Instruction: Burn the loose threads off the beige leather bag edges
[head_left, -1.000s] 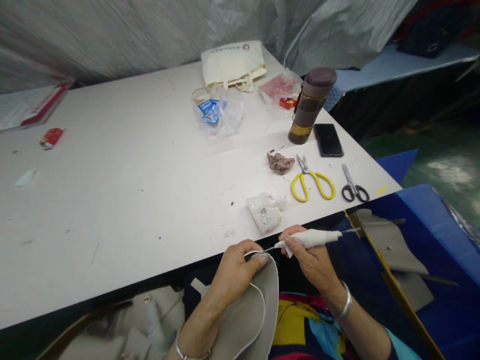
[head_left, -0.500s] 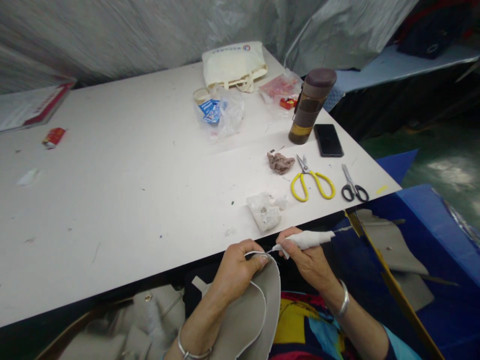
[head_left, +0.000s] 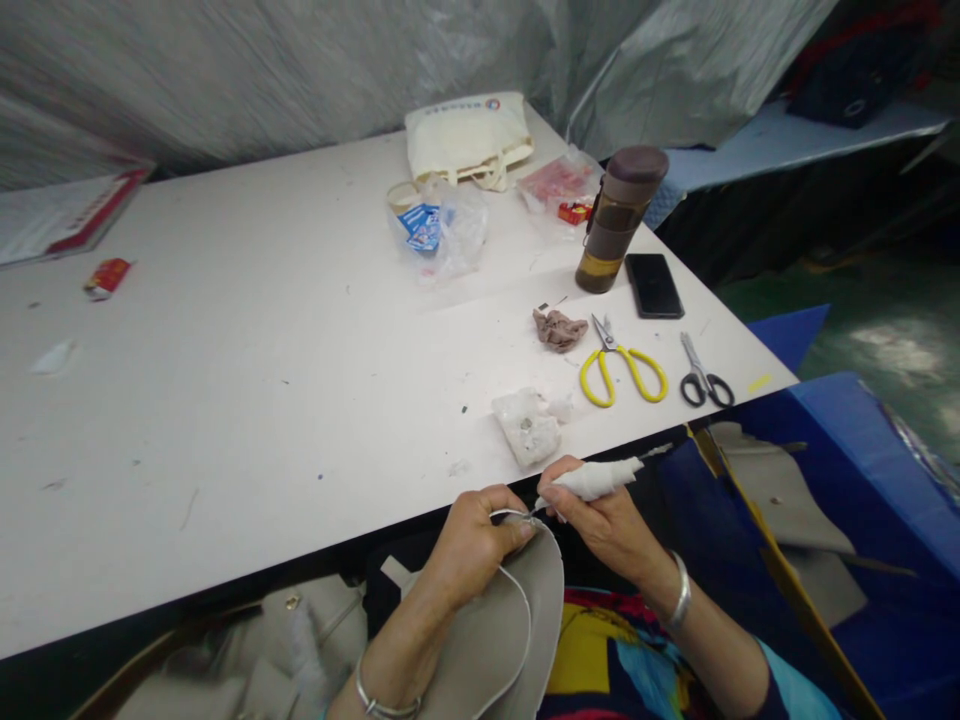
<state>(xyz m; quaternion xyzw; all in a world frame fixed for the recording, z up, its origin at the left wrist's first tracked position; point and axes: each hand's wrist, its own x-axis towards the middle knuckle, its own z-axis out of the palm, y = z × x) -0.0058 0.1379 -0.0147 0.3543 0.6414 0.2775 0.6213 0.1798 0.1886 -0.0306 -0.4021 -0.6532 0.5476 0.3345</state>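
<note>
My left hand (head_left: 480,540) pinches the upper edge of a grey-beige leather-like piece (head_left: 544,590) that has pale cut edges and curves down over my lap. In my right hand (head_left: 600,515) is a thin-tipped tool with a white-wrapped handle (head_left: 600,479), held like a pen. Its narrow tip meets the piece's edge right beside my left thumb. What the tip does there is too small to make out. Just beyond the hands, on the table, lies a crumpled whitish packet (head_left: 529,428).
Yellow-handled scissors (head_left: 622,365), black-handled scissors (head_left: 703,375), a phone (head_left: 655,285), a bottle (head_left: 621,220) and a brown crumpled scrap (head_left: 559,330) lie or stand on the white table (head_left: 247,400). More beige pieces (head_left: 285,640) are at lower left; others (head_left: 780,490) sit in a blue-lined box at right.
My right hand has moved slightly left, bringing the white-handled tool closer to my left thumb. The left hand keeps its pinch on the piece. The view has shifted a little.
</note>
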